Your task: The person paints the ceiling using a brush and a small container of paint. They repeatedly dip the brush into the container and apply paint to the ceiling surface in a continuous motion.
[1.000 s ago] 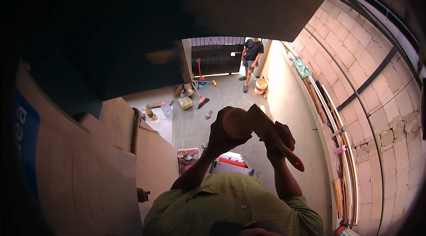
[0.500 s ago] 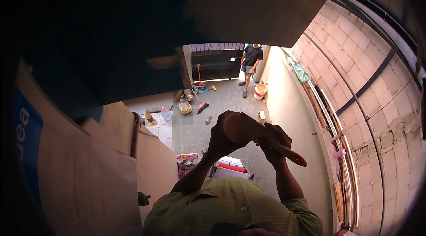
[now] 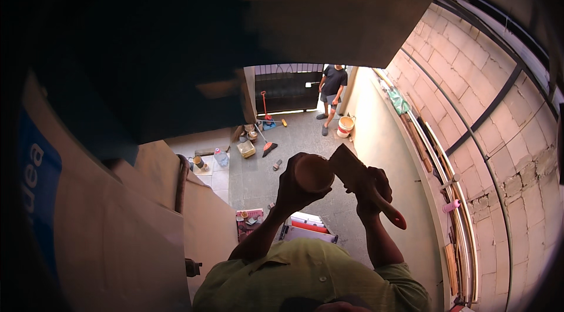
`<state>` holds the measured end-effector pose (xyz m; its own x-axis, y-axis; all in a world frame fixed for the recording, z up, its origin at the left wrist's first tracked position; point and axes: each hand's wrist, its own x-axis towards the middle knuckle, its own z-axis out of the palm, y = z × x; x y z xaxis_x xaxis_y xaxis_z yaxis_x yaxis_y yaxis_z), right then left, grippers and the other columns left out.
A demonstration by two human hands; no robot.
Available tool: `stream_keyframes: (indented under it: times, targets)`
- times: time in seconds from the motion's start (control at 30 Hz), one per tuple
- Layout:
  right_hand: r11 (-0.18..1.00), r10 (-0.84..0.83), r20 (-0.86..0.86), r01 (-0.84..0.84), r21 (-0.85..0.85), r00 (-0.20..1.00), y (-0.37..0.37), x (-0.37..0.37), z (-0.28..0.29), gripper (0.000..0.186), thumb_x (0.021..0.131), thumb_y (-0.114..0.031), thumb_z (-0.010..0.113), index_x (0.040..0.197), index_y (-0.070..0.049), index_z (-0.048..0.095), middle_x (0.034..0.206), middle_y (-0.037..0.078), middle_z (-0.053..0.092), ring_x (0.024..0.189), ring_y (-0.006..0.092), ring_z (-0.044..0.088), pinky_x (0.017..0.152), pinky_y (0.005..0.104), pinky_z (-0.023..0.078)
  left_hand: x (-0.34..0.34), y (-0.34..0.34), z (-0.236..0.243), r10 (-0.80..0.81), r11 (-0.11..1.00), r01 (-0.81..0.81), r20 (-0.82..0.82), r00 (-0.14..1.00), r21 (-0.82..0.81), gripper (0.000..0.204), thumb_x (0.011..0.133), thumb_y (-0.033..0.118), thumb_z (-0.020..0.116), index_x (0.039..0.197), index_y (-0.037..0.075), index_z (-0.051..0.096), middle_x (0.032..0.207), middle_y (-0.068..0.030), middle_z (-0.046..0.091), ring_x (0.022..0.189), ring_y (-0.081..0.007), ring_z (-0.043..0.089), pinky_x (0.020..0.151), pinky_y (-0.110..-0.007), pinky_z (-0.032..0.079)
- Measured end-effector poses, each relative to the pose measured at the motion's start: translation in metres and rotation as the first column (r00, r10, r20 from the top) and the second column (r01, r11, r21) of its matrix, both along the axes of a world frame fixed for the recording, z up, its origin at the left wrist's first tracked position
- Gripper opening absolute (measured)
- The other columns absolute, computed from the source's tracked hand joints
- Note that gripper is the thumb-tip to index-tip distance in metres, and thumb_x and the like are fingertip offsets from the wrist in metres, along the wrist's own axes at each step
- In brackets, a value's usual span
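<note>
My left hand (image 3: 289, 193) is wrapped round a pale, round container (image 3: 312, 172), raised high above the floor. My right hand (image 3: 376, 186) grips a wide paintbrush (image 3: 346, 162) by its handle, whose red-tipped end sticks out toward my body. The brush head is tilted at the container's right rim; whether it touches cannot be told. Both hands are in shadow, so finger detail is dim. Overhead is a dark surface (image 3: 323, 18) with uneven lighter patches.
A person in black (image 3: 333, 86) stands by a dark gate (image 3: 282, 92) below, near a bucket (image 3: 345, 126). Brooms (image 3: 270, 147), a jug (image 3: 221, 156) and loose items lie on the floor. Pipes and boards (image 3: 429, 147) line the right block wall (image 3: 499, 136); a white casing (image 3: 117, 224) is at left.
The brush went over the container's opening half a second ago and is now back at its right rim, handle swung slightly. The view has shifted, so the courtyard sits a little lower in frame.
</note>
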<state>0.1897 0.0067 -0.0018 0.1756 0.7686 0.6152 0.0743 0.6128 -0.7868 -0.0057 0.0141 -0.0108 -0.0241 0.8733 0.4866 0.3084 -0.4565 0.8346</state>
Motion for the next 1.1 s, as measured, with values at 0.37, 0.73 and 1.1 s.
stream_keyframes:
  times: [0.37, 0.73, 1.1]
  targets:
    - [0.983, 0.026, 0.237, -0.068, 0.169, 0.971, 0.004, 0.001, 0.000, 0.034, 0.077, -0.007, 0.076, 0.105, 0.004, 0.060, 0.084, 0.013, 0.064, 0.072, 0.0199, 0.067, 0.062, 0.0310, 0.054, -0.004, 0.001, -0.002, -0.002, 1.000, 0.002, 0.005, 1.000, -0.007, 0.091, 0.055, 0.029, 0.093, 0.128, 0.005, 0.045, 0.120, -0.0129, 0.061, 0.110, -0.0254, 0.061, 0.096, -0.038, 0.049]
    - [0.982, -0.008, 0.210, -0.033, 0.188, 0.978, 0.008, -0.003, -0.006, 0.038, 0.080, -0.009, 0.074, 0.109, 0.007, 0.055, 0.084, 0.013, 0.064, 0.071, 0.0199, 0.067, 0.056, 0.0300, 0.055, -0.004, 0.002, 0.002, -0.001, 1.000, 0.002, 0.007, 1.000, -0.023, 0.088, 0.055, 0.027, 0.092, 0.126, 0.004, 0.046, 0.119, -0.0130, 0.060, 0.109, -0.0258, 0.062, 0.095, -0.038, 0.049]
    - [0.993, 0.056, 0.115, -0.067, 0.099, 0.992, 0.005, -0.010, -0.006, 0.036, 0.077, -0.008, 0.077, 0.106, 0.005, 0.060, 0.084, 0.013, 0.065, 0.070, 0.0198, 0.067, 0.059, 0.0306, 0.055, -0.006, 0.007, 0.002, 0.029, 0.999, -0.028, -0.046, 0.999, 0.023, 0.089, 0.057, 0.029, 0.092, 0.126, 0.002, 0.042, 0.117, -0.0148, 0.060, 0.106, -0.0272, 0.063, 0.092, -0.038, 0.052]
